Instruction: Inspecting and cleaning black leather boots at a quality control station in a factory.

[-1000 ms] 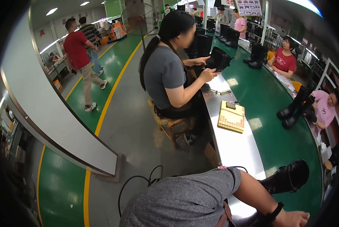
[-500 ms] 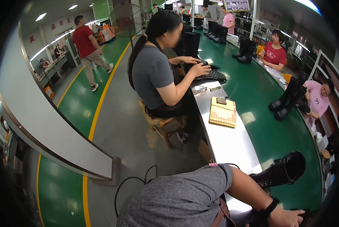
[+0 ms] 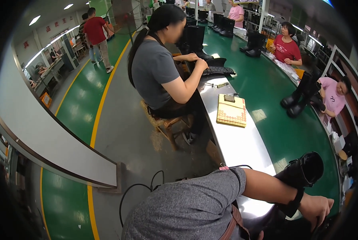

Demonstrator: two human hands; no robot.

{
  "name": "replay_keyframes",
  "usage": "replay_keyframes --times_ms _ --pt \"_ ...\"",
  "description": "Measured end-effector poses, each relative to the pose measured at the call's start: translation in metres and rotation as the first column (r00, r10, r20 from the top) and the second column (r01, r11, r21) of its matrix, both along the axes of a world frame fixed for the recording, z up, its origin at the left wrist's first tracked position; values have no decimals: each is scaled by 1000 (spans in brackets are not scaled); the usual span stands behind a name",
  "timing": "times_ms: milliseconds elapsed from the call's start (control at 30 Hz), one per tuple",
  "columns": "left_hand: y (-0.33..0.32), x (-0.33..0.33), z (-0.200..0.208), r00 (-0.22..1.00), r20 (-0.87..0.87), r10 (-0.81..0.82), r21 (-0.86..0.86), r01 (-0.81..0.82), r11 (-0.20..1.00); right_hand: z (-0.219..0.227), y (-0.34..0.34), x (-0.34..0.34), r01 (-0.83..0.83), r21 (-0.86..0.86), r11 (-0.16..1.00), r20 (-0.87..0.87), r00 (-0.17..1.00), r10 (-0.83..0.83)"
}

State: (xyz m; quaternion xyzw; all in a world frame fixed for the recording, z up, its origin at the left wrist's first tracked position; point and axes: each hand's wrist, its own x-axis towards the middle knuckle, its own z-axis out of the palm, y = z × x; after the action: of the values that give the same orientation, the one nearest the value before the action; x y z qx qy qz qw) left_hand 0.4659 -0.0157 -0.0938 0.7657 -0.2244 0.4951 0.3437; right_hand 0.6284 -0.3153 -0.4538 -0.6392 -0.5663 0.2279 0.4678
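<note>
My left hand, with a black band on its wrist, is at the lower right. Its fingers are bent and pressed together over dark material at the picture's rim; what they hold is hidden. Beside the forearm a black boot lies on the green table, its open top toward the right. Below the wrist is more black material, its shape cut off by the lower edge. A small patch of skin there, likely a fingertip of my right hand, is all that shows of that hand.
On the metal ledge lies a yellow patterned notebook with a small dark object on it. A seated co-worker handles a black boot part. Across the green table stand black boots near a person in pink.
My left hand has risen and moved right, its fingers now more bent. The seated co-worker's hands have drawn together and lowered. A walker in red has moved farther up the aisle.
</note>
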Motion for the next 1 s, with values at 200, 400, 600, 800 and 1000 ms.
replay_keyframes --times_ms 200,400,600,800,1000 --pt "-23 -16 -11 937 196 288 18 -297 955 219 74 -171 238 -84 968 -131 960 -247" --pt "-11 -13 -20 981 105 164 60 -171 983 205 75 -165 282 -25 959 -147 948 -283" --pt "-45 -121 13 877 291 382 71 -418 906 207 73 -170 365 -114 924 -269 884 -382" --pt "-33 -249 -50 458 589 666 -88 -783 616 193 94 -166 253 -91 963 -365 892 -269" --pt "10 -288 -142 548 -332 768 -236 -837 495 183 100 -172 147 -39 988 -512 847 -146"
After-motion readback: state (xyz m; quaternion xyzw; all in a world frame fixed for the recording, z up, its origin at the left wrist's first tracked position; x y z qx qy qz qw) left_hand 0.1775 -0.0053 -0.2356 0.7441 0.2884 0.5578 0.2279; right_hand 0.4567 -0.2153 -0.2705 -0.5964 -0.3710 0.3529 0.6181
